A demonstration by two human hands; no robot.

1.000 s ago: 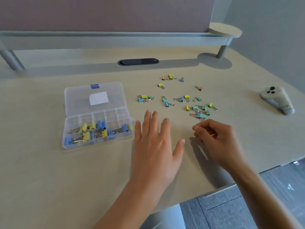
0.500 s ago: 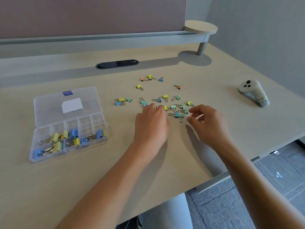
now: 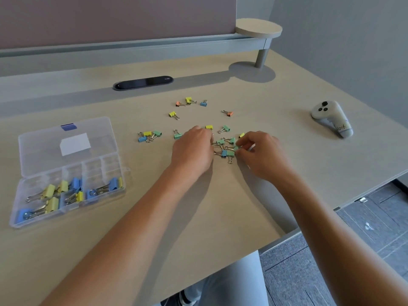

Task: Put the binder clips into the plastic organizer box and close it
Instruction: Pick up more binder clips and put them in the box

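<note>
Green clips [image 3: 229, 149] — both hands palm-down | left [image 3: 192, 149] curled (grip unclear) | right [image 3: 262, 154] fingers [image 3: 242, 143] pinching one

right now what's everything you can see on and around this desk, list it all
organizer box: one, clear plastic, lid open, desk's left
large binder clips: several, yellow and blue, in the box's front compartments
small binder clips: about sixteen visible, green, yellow, blue, orange, loose at desk centre
controller: one, pale grey, desk's right
cable slot: one, black, far centre
round shelf: one, beige, on a grey post, far right
desk: one, light wood
hands: left and right, both curled at the central clip cluster; whether either holds a clip is unclear
</note>
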